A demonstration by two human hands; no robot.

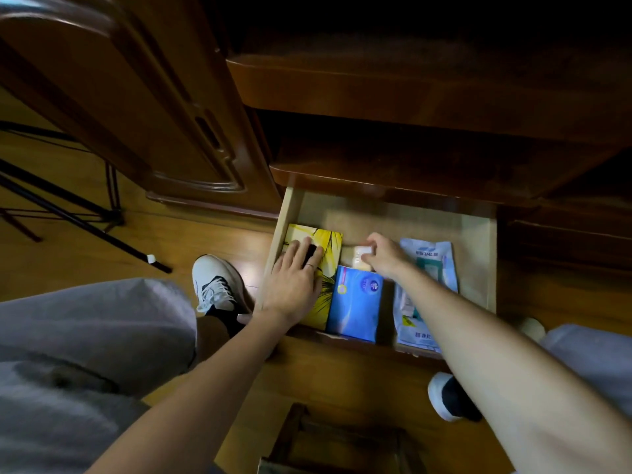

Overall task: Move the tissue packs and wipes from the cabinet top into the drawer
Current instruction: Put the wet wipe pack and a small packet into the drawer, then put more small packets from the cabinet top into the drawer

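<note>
Wooden drawer [478, 241] is pulled out of the dark brown cabinet [376, 94], and pretty much everything visible is already lying inside it. On the left side sits a yellow tissue box [330, 241] with a palm leaf print, and the left hand [294, 282] lies flat on top of it, fingers spread, grip loose and not wrapped around anything. There's a ring on one finger.

Just beside the yellow box, toward the front, is a blue tissue pack [355, 302] lying flat. Behind that one, a small pale pack [360, 260] with an orange edge is pinched in the right hand [383, 254], fingertips closed on its top end. It looks low in the drawer, but can't tell if it's actually touching the bottom.

Over on the right is a white and teal pack of wipes [429, 268], partly covered by the right forearm.

Outside the drawer: wood floor [102, 248], a white sneaker [215, 282] near the drawer's left front corner, grey trousers, and a black stand leg off to the left.
</note>
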